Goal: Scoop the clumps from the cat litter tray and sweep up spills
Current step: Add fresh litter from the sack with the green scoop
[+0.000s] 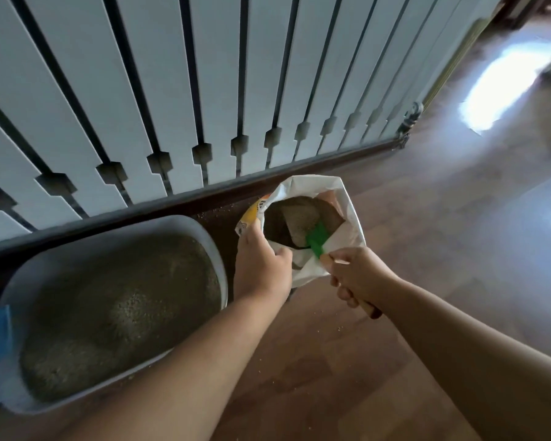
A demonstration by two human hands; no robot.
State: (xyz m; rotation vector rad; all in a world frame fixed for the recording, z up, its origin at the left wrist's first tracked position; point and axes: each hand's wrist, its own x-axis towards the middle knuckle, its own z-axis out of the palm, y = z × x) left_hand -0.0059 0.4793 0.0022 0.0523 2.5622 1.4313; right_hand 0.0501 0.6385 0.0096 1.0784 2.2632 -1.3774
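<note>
While the left hand (261, 265) pinches the near-left rim of the white paper bag (347, 230), thumb curled over the edge and fingers hidden behind it, the right hand (357, 278) is wrapped in a fist round the wooden handle of the green scoop (317, 238), whose blade reaches past the knuckles into the bag mouth.

Grey litter tray (215, 249): lies just left of the left wrist, against the dark base rail of the white slatted partition (140, 90). Filled with brown granules; judged heavy and best left in place. Its rim appears stiff plastic, the sound place to steady it.

Bag: stands beyond both sets of fingertips, open, holding brown litter material. Judged soft-walled and liable to fold or tip; the rim hold keeps the mouth spread. Weight in the bottom should help it stand, but paper may tear if lifted by one edge.

Scoop: judged light and rigid. The handle end protrudes below the right palm; the grip is mid-handle, which gives fair control for tipping.

Spilled granules (341, 328): scattered on the wooden floor near the right wrist and beside the bag base. Loose, small, prone to roll; sweeping not yet done.
</note>
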